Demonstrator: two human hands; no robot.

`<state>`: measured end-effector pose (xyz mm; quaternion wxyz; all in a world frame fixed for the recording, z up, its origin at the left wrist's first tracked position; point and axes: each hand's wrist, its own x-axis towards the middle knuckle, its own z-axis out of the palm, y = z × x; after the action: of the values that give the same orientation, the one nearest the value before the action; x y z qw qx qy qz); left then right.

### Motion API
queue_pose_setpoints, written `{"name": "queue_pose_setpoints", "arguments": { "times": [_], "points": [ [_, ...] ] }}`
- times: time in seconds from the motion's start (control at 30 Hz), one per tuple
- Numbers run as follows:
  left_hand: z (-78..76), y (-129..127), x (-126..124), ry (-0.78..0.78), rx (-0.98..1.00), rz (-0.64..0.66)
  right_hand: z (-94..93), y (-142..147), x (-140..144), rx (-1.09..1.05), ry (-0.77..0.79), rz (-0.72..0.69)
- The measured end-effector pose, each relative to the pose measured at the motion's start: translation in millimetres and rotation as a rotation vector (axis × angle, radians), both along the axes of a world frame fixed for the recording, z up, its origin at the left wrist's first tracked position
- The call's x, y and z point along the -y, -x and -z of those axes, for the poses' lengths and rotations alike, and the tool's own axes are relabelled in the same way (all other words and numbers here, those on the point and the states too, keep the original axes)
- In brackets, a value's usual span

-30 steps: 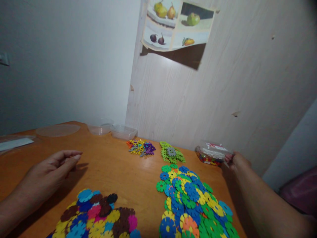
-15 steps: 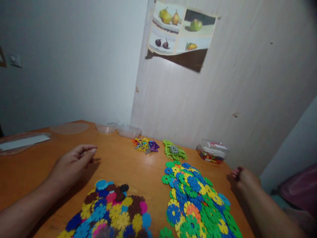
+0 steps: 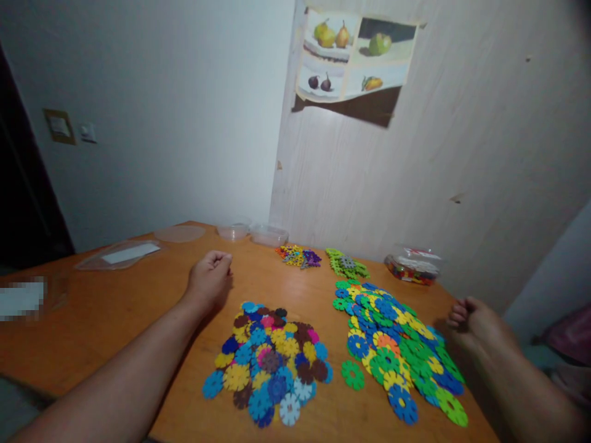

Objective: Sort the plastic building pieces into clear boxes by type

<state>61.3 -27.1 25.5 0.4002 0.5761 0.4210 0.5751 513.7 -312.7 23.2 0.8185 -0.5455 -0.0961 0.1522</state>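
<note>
My left hand (image 3: 210, 278) rests on the orange-brown table in a closed fist, behind and left of a pile of flower-shaped plastic discs (image 3: 277, 360) in blue, yellow, brown, pink and white. Nothing shows in its fingers. My right hand (image 3: 480, 323) is also curled into a fist at the table's right side, with no object visible in it. Just left of it spreads a larger pile of notched discs (image 3: 392, 338) in green, blue, yellow and orange. A single green disc (image 3: 353, 375) lies between the two piles. Neither hand touches the discs.
Toward the wall lie a small multicoloured heap (image 3: 300, 256) and a lime-green heap (image 3: 346, 264) of plastic pieces. A clear box with pieces (image 3: 413, 266) stands at back right. Clear tubs (image 3: 269, 234) and flat lids (image 3: 180, 233) sit at back left.
The view has shifted, showing more of the table's left side and front. My left hand's fingers have curled tighter into a fist. My right hand stays closed; the piles look unchanged.
</note>
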Motion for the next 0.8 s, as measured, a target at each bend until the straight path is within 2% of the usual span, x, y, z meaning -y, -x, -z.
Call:
{"name": "queue_pose_setpoints", "arguments": {
  "times": [0.17, 0.33, 0.43, 0.6, 0.8],
  "points": [
    [7.1, -3, -6, 0.006, 0.065, 0.013, -14.2, 58, -11, -0.049, -0.048, -0.115],
    [7.9, -5, -6, 0.008, 0.089, -0.001, -28.0, 131, -46, 0.008, -0.126, -0.236],
    [10.2, -5, -9, -0.029, 0.041, -0.008, -32.0, 174, -67, 0.106, -0.155, -0.203],
    [22.6, -7, -22, -0.131, -0.103, -0.025, -25.2, 226, -81, 0.486, 0.097, -0.316],
    [32.2, -8, -30, -0.222, -0.255, -0.006, -5.0, 261, -67, 1.065, 0.376, -0.510]
  ]
}}
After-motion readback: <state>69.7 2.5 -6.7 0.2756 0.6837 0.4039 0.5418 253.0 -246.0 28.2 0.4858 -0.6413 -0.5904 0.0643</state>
